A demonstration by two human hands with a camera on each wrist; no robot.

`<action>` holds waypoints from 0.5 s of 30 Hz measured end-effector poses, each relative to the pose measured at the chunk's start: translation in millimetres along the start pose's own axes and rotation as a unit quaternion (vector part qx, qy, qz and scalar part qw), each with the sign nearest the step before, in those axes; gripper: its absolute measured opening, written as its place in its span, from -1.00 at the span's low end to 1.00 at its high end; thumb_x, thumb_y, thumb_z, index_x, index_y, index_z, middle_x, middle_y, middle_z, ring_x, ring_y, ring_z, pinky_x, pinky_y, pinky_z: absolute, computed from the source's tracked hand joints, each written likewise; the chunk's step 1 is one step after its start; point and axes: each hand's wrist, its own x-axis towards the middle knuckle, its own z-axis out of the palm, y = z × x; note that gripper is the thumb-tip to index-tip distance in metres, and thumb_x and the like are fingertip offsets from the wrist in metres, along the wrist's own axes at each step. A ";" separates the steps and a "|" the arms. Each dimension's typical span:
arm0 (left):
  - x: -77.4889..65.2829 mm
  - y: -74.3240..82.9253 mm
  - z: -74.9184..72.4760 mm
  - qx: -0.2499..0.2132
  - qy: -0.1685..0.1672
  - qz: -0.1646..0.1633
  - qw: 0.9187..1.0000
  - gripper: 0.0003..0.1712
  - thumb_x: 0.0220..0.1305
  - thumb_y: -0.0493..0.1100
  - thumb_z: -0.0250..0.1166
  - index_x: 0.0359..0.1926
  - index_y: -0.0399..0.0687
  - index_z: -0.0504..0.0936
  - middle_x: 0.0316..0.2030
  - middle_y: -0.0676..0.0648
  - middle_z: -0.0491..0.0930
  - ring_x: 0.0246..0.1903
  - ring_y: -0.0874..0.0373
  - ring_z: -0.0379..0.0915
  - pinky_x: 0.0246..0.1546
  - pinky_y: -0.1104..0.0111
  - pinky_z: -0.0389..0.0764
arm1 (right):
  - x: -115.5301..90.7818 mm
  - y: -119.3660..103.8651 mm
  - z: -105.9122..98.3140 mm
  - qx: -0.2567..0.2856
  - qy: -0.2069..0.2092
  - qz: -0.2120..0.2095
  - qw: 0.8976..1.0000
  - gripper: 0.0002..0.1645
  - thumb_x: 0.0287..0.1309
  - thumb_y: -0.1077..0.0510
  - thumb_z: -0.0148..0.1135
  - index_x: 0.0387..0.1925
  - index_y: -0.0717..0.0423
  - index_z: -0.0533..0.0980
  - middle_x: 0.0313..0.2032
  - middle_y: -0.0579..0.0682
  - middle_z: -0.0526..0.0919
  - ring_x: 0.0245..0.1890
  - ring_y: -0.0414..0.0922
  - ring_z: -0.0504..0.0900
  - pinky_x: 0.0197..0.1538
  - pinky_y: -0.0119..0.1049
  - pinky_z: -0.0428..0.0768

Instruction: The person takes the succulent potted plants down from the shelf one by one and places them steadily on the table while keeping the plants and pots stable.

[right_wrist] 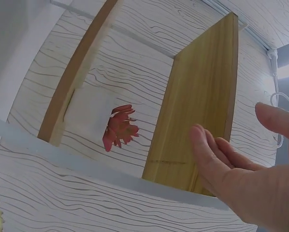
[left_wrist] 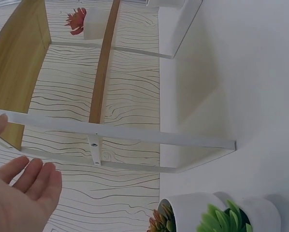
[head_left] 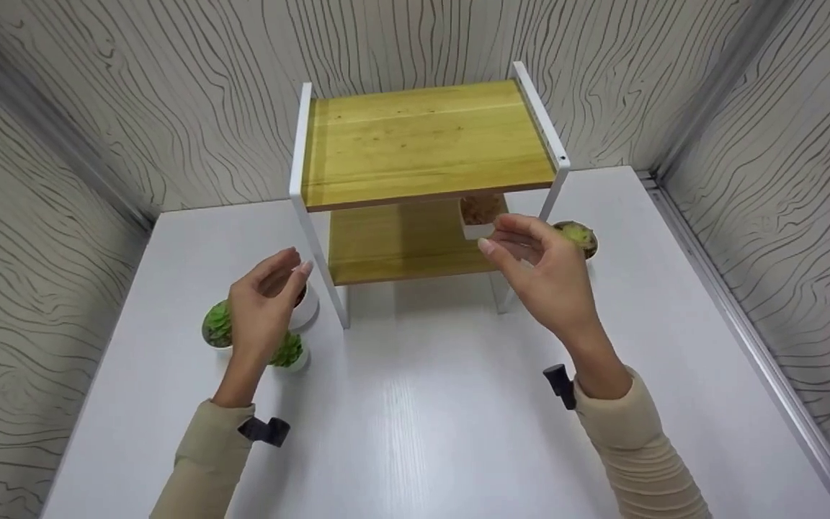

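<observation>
A two-tier rack with wooden boards and white metal side frames stands on the white table; its top board [head_left: 422,144] is bare. On the lower board [head_left: 400,252] a white square pot with a red succulent [right_wrist: 120,128] sits near the right end. My left hand [head_left: 260,306] hovers left of the rack, above several potted succulents, its fingers loosely bent and holding nothing. Before the rack's right side is my right hand [head_left: 548,277], thumb apart from the fingers, nothing between them. In the head view it overlaps part of the red succulent's pot.
Left of the rack are a green succulent [head_left: 218,324], a second green one [head_left: 287,351] and a white pot [head_left: 303,310] partly behind my left hand. A yellow-green succulent [head_left: 578,236] stands at the right. Wood-grain-patterned walls [head_left: 415,43] enclose the table [head_left: 415,425].
</observation>
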 end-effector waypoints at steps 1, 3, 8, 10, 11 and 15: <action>1.0 0.1 0.4 0.002 0.000 -0.003 1.000 -0.49 0.41 0.00 0.42 0.28 -0.11 0.66 0.18 -0.12 0.72 0.18 0.07 0.69 0.07 0.68 0.62 | 1.2 -3.0 0.6 -0.018 -0.011 0.013 1.000 -0.38 0.36 0.07 0.41 0.32 0.28 0.50 0.25 0.13 0.65 0.26 -0.02 0.69 0.27 -0.31 0.68; 2.7 0.5 1.4 0.006 0.000 -0.007 1.000 -0.49 0.41 0.01 0.42 0.27 -0.10 0.67 0.19 -0.12 0.72 0.18 0.07 0.69 0.05 0.70 0.62 | 4.1 -9.2 1.8 -0.045 -0.036 0.040 0.998 -0.29 0.35 0.01 0.42 0.38 0.28 0.45 0.32 0.17 0.60 0.32 0.04 0.65 0.32 -0.17 0.67; 8.0 1.3 5.4 -0.003 -0.002 0.010 1.000 -0.50 0.41 -0.03 0.42 0.27 -0.15 0.66 0.17 -0.15 0.72 0.17 0.04 0.70 0.08 0.67 0.63 | 14.2 -23.0 6.0 -0.103 -0.071 0.085 0.988 -0.10 0.33 -0.12 0.43 0.50 0.21 0.33 0.45 0.20 0.49 0.48 0.13 0.47 0.49 0.14 0.49; 9.8 1.3 7.4 -0.014 -0.001 0.018 1.000 -0.51 0.40 -0.05 0.43 0.25 -0.17 0.67 0.15 -0.16 0.73 0.15 0.02 0.71 0.08 0.64 0.64 | 18.4 -26.2 7.1 -0.119 -0.077 0.091 0.986 -0.05 0.31 -0.15 0.43 0.54 0.20 0.28 0.49 0.19 0.44 0.55 0.14 0.37 0.55 0.20 0.39; 10.3 1.7 8.2 -0.018 -0.001 0.021 1.000 -0.50 0.39 -0.05 0.44 0.25 -0.18 0.67 0.14 -0.17 0.73 0.15 0.02 0.71 0.09 0.63 0.65 | 20.6 -27.2 7.5 -0.123 -0.079 0.094 0.985 -0.02 0.31 -0.16 0.43 0.55 0.20 0.25 0.51 0.19 0.41 0.57 0.14 0.33 0.56 0.21 0.36; 12.0 3.0 10.1 -0.026 0.000 0.023 0.999 -0.51 0.37 -0.04 0.46 0.23 -0.15 0.69 0.11 -0.16 0.72 0.14 0.06 0.70 0.14 0.52 0.68 | 29.6 -26.6 8.5 -0.138 -0.085 0.101 0.982 0.10 0.28 -0.16 0.44 0.60 0.23 0.12 0.56 0.20 0.31 0.61 0.15 0.25 0.60 0.20 0.29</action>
